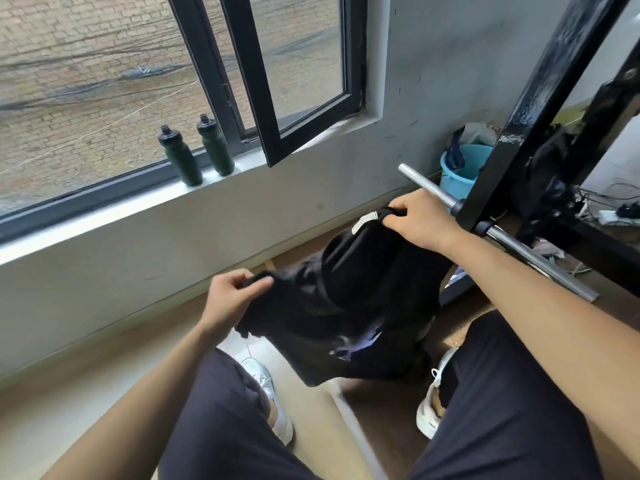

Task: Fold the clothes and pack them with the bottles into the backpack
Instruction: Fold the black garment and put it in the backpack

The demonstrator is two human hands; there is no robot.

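Head view, looking down past the person's knees: both hands hold a black garment (367,299) up in the air above the floor (86,393), between the legs. The left hand (239,296) pinches a bunched edge of the cloth between thumb and curled fingers, low and to the left. The right hand (420,220) is higher and further forward; its fingers are curled round the gathered cloth at the top, just beside a white tag (365,221) sewn into the garment. The cloth hangs slack between the two hands and drops toward the floor, with a pale purple and white print (356,344) showing near its lower part. Its bottom edge hangs between a white shoe (268,386) on the left and another shoe (431,403) on the right.

A dark green bottle (180,157) and a second bottle (215,147) stand upright near each other on the window sill (138,206), close to its inner edge, well apart from the hands. Both have black caps. Right of them a black window sash (294,81) stands open into the room.

At the right a black metal frame (519,116) carries a silver bar (519,245), which passes just behind the right hand. A blue bucket (457,176) stands on the floor by the wall behind it. A dark shape hangs behind the frame; I cannot tell what it is.
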